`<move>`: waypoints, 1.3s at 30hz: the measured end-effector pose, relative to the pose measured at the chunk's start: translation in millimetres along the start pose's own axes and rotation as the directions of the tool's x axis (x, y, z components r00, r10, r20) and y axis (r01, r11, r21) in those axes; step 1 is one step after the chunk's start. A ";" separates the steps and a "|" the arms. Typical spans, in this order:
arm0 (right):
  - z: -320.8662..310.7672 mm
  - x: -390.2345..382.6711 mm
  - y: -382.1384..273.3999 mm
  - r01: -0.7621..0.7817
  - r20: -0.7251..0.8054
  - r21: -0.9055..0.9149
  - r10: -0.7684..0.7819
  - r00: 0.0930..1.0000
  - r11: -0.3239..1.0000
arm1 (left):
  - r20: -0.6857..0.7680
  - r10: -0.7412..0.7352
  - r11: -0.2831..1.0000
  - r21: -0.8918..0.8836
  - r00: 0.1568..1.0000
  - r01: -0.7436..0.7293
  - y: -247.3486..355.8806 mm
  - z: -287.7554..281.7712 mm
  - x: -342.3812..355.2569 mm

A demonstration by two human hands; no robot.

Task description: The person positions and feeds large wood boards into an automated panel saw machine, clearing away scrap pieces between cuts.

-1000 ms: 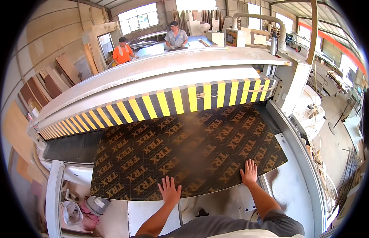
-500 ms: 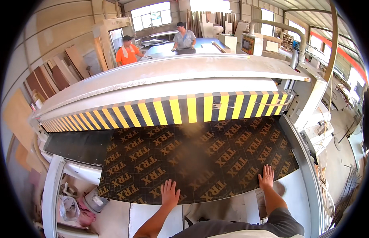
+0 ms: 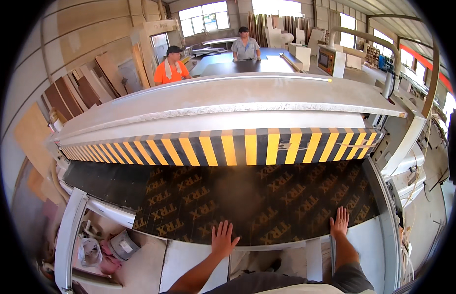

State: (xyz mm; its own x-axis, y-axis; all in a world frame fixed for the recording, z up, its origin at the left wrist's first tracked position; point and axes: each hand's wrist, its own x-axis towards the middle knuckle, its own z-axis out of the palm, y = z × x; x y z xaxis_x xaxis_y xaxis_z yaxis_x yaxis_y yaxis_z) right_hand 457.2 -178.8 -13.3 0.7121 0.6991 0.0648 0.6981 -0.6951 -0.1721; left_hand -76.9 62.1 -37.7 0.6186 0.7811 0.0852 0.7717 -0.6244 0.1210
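A dark sheet [image 3: 189, 220] with a repeated brownish print lies flat, its far part hidden under the black-and-yellow striped guard [image 3: 262, 147] of a wide machine. My left hand [image 3: 223, 239] rests on the sheet near its front edge, fingers spread and palm down. Farther right, my right hand [image 3: 339, 220] also lies flat on the sheet by the same edge, with outstretched fingers. Neither hand grips anything. To the left of the sheet, a dark belt-like surface [image 3: 108, 181] runs under the guard.
A pale cover [image 3: 233, 93] spans the machine; grey rails [image 3: 71, 230] flank me. At lower left lie a grey bucket [image 3: 124, 245] and plastic bags [image 3: 90, 252]. Beyond, two people stand near a blue-topped table [image 3: 213, 61]. Boards [image 3: 73, 93] lean on the left wall.
The sheet has slid farther under the striped guard, with both my hands following on it. My view has tilted up. The person in orange has turned and drawn an arm back.
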 end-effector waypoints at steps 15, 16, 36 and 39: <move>38.8 111.0 9.4 0.025 -0.236 0.247 0.035 0.971 0.969 | 0.102 0.171 0.984 0.036 0.980 -0.176 -12.4 10.5 237.7; 27.9 98.0 22.6 -0.018 -0.224 0.205 0.065 0.972 0.979 | 0.091 0.157 0.987 0.027 0.983 -0.160 -9.4 14.3 253.7; 9.3 -26.5 81.6 -0.637 -0.026 -0.055 0.637 0.770 0.769 | 0.050 0.125 0.992 -0.010 0.991 -0.125 29.4 40.6 424.3; 9.6 -28.0 81.8 -0.650 -0.035 -0.040 0.649 0.760 0.759 | 0.142 0.097 0.995 -0.047 0.985 -0.091 40.0 37.9 430.2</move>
State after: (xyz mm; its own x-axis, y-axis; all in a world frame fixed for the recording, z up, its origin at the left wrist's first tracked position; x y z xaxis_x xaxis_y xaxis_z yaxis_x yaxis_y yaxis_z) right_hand 493.7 -253.6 -38.6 0.9968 0.0747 -0.0276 0.0704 -0.9886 -0.1335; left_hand 225.7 372.9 -33.6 0.7052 0.7076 -0.0449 0.7043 -0.6918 0.1591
